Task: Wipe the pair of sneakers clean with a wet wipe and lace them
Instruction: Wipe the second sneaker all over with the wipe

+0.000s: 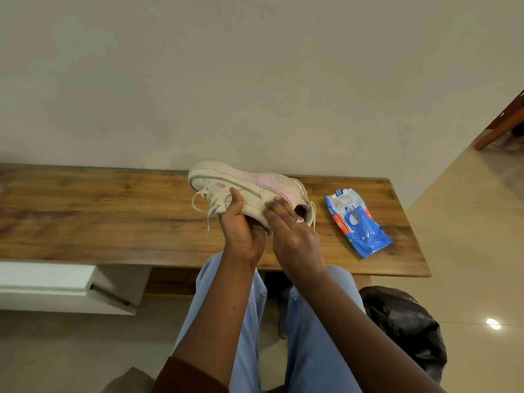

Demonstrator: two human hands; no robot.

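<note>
A cream sneaker (249,188) with a pink heel patch is held tipped over, its sole turned toward the wall, above the wooden bench (113,222). My left hand (241,234) grips it from underneath near the laces, thumb on its side. My right hand (289,231) presses straight fingers against the side near the collar; whether a wipe lies under them I cannot tell. Loose lace ends (200,204) dangle off the toe end at the left. A blue pack of wet wipes (358,225) lies on the bench to the right. Only one sneaker shows.
The bench stands against a plain wall and its right end stops just past the wipes pack. A black plastic bag (402,321) sits on the tiled floor at my right. A white drawer unit (56,285) sits under the bench at the left. My knees in light jeans (312,336) are below my hands.
</note>
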